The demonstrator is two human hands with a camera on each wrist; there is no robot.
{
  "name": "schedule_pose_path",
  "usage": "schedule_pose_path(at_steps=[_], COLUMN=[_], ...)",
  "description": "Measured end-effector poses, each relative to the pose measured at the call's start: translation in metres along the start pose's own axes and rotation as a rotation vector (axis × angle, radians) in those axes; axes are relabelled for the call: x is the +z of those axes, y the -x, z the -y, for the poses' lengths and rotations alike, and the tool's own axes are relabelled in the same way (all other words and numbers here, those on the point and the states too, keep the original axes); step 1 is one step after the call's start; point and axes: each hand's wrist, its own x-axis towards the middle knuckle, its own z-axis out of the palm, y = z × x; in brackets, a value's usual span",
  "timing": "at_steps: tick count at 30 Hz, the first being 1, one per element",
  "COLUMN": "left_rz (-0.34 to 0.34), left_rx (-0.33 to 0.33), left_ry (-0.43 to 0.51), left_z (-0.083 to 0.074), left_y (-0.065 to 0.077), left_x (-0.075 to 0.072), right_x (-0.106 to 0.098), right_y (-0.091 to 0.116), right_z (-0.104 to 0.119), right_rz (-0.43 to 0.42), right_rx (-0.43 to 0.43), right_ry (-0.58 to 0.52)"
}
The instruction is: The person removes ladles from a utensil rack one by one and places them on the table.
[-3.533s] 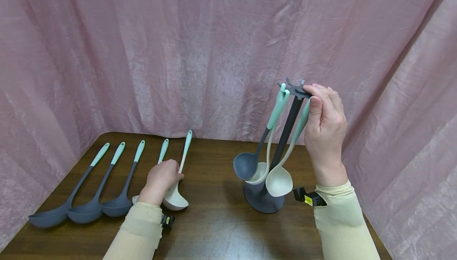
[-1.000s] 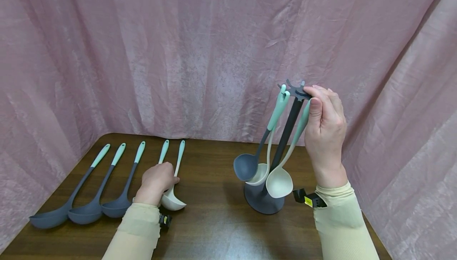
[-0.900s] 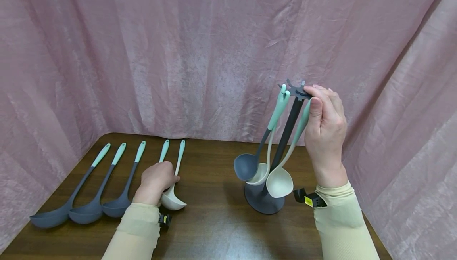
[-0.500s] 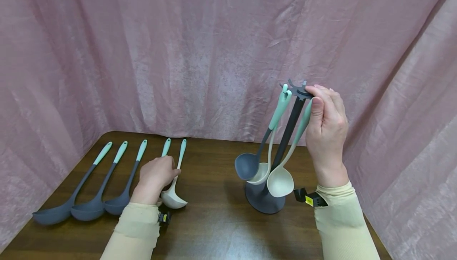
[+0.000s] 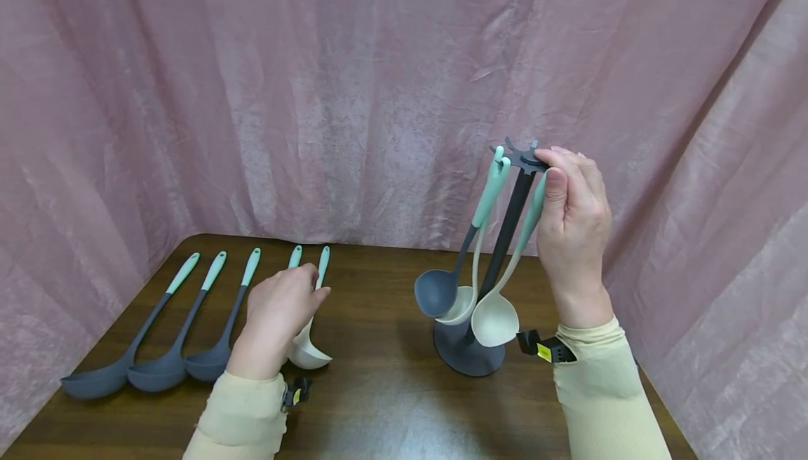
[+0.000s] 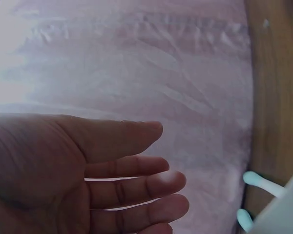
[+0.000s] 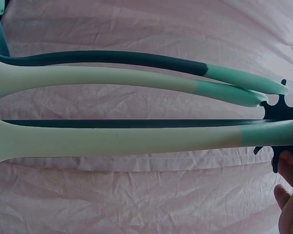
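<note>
My left hand (image 5: 280,316) hovers above two white ladles lying on the table, the nearer-right one (image 5: 307,355) showing its bowl and the other mostly hidden except its mint handle (image 5: 294,256). In the left wrist view the fingers (image 6: 136,190) are extended, with nothing in the palm. At the right stands a dark utensil stand (image 5: 511,228) with a hooked top and round base. My right hand (image 5: 573,228) grips its hooked top by the edge. Hanging from the hooks are a grey ladle (image 5: 435,293) and two white ladles, one in front (image 5: 495,320) and one behind (image 5: 457,309).
Three grey ladles with mint handles, at left (image 5: 95,383), middle (image 5: 158,374) and right (image 5: 210,363), lie side by side on the left of the wooden table (image 5: 379,376). A pink curtain (image 5: 404,95) hangs behind and around it.
The rightmost white ladle on the table has shifted left, closer to its neighbour. My left hand has let go of it and risen. The right hand stays on the stand.
</note>
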Motion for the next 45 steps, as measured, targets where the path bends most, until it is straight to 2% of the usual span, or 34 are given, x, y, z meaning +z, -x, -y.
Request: schedule_pose_path(at_steps=[4,11,26,33,39,45], left_rz=[-0.066,-0.138,-0.376,-0.405,-0.450,-0.440], left_rx=[0.026,0.072,0.257,0.281,0.341,0.376], left_ry=[-0.014,0.003,0.089,0.146,0.192,0.241], left_z=[-0.010,-0.028,-0.068,-0.084,-0.098,-0.113], left_y=[0.007,0.015,0.019,0.022,0.021,0.021], left_x=[-0.005,-0.010,-0.005,-0.002,0.003,0.008], right_x=[0.001,0.003,0.004,0.003,0.002,0.001], right_y=[0.000,0.002,0.003,0.003,0.003,0.002], right_z=[0.001,0.002,0.003,0.002,0.002,0.003], right_rz=[0.006,0.018,0.011,0.002,-0.006,-0.013], right_rx=[-0.002,0.001,-0.004,-0.001,-0.001,-0.001], right_ry=[0.002,0.010,0.007,0.000,-0.007,-0.015])
